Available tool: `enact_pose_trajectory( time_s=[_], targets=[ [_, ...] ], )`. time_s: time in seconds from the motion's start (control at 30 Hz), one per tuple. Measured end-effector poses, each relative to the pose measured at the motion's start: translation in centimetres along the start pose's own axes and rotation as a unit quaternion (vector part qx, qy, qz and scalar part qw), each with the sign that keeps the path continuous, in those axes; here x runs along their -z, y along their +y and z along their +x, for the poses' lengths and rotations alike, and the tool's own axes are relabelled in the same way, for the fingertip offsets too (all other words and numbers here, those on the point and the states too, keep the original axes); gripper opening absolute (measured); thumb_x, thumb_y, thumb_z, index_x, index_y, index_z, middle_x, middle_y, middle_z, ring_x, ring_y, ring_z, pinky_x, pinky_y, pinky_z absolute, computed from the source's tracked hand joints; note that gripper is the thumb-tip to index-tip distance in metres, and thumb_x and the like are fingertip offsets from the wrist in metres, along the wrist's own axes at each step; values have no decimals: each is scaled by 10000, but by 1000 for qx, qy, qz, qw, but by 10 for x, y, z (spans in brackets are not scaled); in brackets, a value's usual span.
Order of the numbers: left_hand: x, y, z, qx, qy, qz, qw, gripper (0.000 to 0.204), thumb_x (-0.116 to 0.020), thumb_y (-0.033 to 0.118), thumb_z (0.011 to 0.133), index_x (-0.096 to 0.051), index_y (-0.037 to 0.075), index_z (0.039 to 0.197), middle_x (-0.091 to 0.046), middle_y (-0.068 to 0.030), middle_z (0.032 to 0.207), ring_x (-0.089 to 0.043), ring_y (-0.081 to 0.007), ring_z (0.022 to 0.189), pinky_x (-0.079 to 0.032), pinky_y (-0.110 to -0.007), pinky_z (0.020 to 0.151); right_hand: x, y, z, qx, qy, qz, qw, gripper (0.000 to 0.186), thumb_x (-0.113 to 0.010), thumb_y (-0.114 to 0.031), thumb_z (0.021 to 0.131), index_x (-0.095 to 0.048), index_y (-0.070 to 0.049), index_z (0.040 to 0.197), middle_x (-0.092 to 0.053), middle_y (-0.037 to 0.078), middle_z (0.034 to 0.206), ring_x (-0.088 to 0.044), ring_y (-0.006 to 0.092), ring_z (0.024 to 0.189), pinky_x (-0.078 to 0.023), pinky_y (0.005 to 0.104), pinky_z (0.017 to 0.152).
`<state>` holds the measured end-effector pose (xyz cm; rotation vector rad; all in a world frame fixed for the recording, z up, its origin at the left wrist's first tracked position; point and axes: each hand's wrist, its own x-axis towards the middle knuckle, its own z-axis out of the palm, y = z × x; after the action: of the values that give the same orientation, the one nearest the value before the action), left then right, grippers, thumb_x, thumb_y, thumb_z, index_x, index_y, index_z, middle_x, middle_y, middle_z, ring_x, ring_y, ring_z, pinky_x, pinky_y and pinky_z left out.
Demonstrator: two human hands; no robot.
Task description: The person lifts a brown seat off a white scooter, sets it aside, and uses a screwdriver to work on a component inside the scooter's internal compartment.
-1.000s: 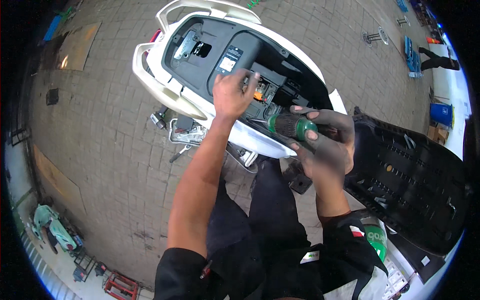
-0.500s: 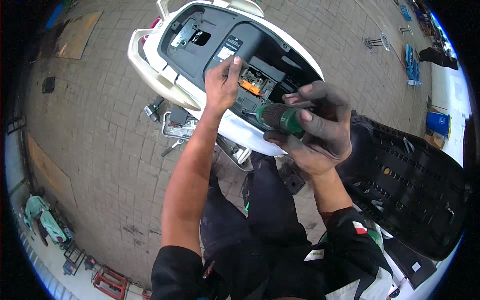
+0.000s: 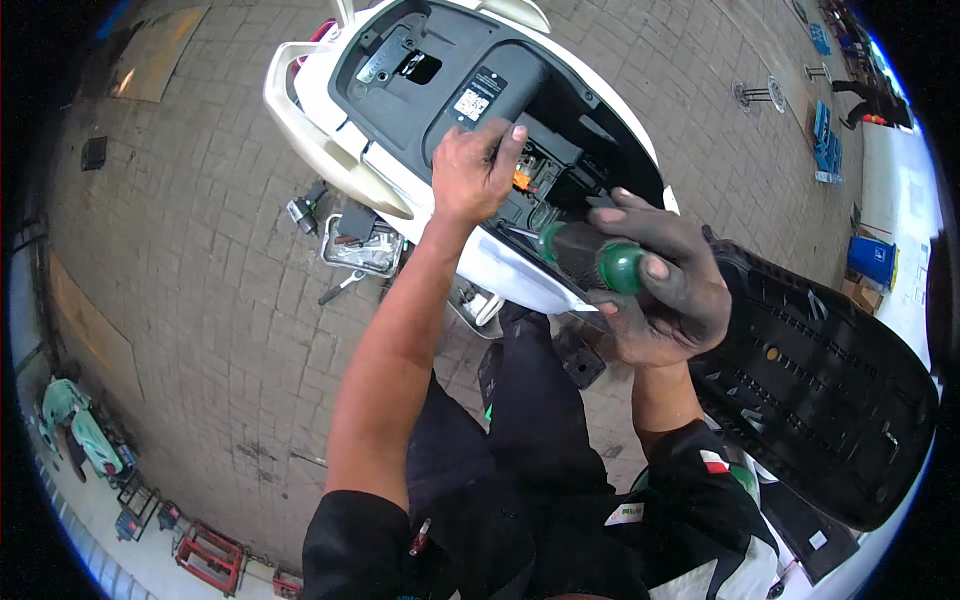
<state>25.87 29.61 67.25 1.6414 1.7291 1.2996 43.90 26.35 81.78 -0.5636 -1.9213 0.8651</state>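
Observation:
My right hand (image 3: 675, 285), its fingers darkened with grime, grips a screwdriver (image 3: 583, 255) with a green and black handle. The screwdriver's shaft points left toward the open storage compartment (image 3: 455, 55) of a white scooter (image 3: 525, 270). My left hand (image 3: 475, 175) rests over the inside of that compartment with its fingers curled and its thumb stretched out. What those fingers hold, if anything, is hidden. Just beyond the thumb an orange part (image 3: 521, 181) shows among metal parts in the opening.
On the brick floor left of the scooter lie a power tool (image 3: 304, 210), a ratchet wrench (image 3: 343, 287) and a metal tray (image 3: 362, 252) of small tools. The detached black seat (image 3: 800, 370) lies upturned at right. A person (image 3: 875, 104) stands at the far right.
My left hand has shifted right, covering more of the orange part. The right hand and screwdriver have moved slightly right and down, and the handle's end is turned more toward me.

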Motion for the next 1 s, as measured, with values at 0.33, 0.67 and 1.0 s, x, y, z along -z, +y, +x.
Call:
enact_pose_trajectory(
  time_s=[0.33, 0.67, 1.0],
  targets=[
    [-2, 1, 1, -32, 26, -19, 999, 331, -603, 346, 956, -633, 76, 768, -558, -118, 549, -567, -328, 553, -403, -422, 641, -8, 1, -2, 13, 94, -16, 995, 758, -945, -247, 634, -561, -111, 1273, -610, 106, 1034, -651, 206, 940, -569, 421, 880],
    [-4, -4, -2, -45, 51, -10, 998, 306, -639, 338, 933, -647, 64, 796, -584, -112, 562, -595, -311, 564, -414, -415, 643, 2, 1, 9, -129, -18, 89, 988, 503, -841, -366, 709, -736, 32, 997, -694, 246, 1101, -695, 357, 1048, -556, 476, 889],
    [-4, -5, -4, -41, 31, 1, 999, 290, -660, 337, 913, -652, 77, 785, -593, -102, 565, -601, -296, 565, -419, -409, 646, -5, 28, 0, 0, 85, 69, 994, 668, -977, -229, 546, -566, -45, 1040, -669, 129, 976, -673, 243, 946, -564, 426, 884]
  ],
)
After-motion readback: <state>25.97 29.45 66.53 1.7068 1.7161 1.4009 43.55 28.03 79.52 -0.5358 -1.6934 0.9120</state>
